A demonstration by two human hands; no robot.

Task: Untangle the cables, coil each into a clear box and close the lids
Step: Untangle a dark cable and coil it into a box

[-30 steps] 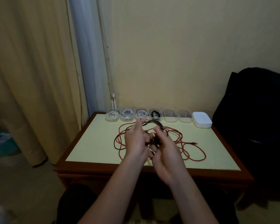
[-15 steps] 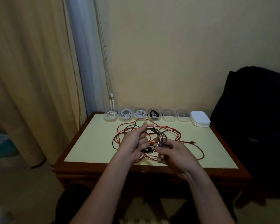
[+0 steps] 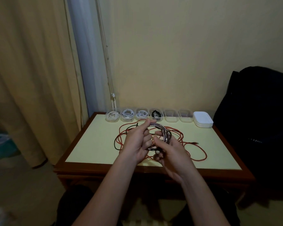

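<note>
Both forearms come in from 6 o'clock, with the hands raised over the middle of the table point(image 3: 91, 144).

Left hand point(image 3: 136, 141): its back is toward me. The fingers are curled round the 9 o'clock side of a silvery cable coil point(image 3: 166, 133). Thumb and forefinger stretch up to pinch the coil's 12 o'clock arc.

Right hand point(image 3: 175, 154): the palm is turned left and a little up. The fingers are curled in round the coil's 5 o'clock side, gripping it. A pale plug end point(image 3: 157, 151) shows at the fingertips.

I read both hands as closed on the same coil. It is several loops bunched into one ring, tilted toward me and held clear of the tabletop.

Below the hands a red cable point(image 3: 199, 158) sprawls loose on the table. Its widest loop runs out toward 4 o'clock and one tip lies at 3 o'clock. A black cable point(image 3: 115, 142) curves through the red at the tangle's 9 o'clock side.

A row of six clear boxes point(image 3: 171, 116) with their lids off lines the table's 12 o'clock edge. Counting from the 11 o'clock end, the first three hold white cables point(image 3: 128, 113) and the fourth holds a coiled black lead point(image 3: 155, 114). A stack of white lids point(image 3: 203, 122) sits at 1 o'clock, just beside the last box.

A curtain point(image 3: 31, 79) hangs at 9 o'clock, and a dark bag point(image 3: 260, 119) sits at 3 o'clock beside the table.
</note>
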